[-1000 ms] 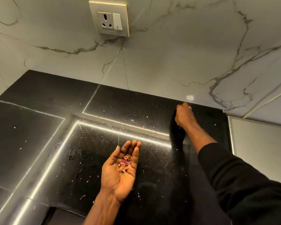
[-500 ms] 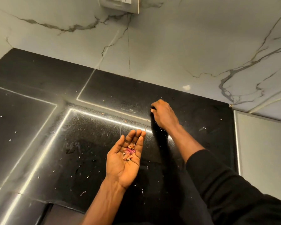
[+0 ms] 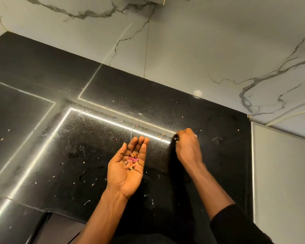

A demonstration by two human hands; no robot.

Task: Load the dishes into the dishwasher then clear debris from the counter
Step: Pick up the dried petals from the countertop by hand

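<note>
Debris speckles the worktop; the nearest specks lie just left of your right hand, fingers curled down, grasp indeterminable. Your left hand is released, palm up, carrying scraps.

The right hand has drawn back from the foot of the marble wall across the black counter toward the person. It now sits with fingers bunched at the right end of the bright reflected light strip, just beside the fingertips of the upturned left hand. The view has tipped downward, leaving the wall socket a sliver at the top edge.
</note>
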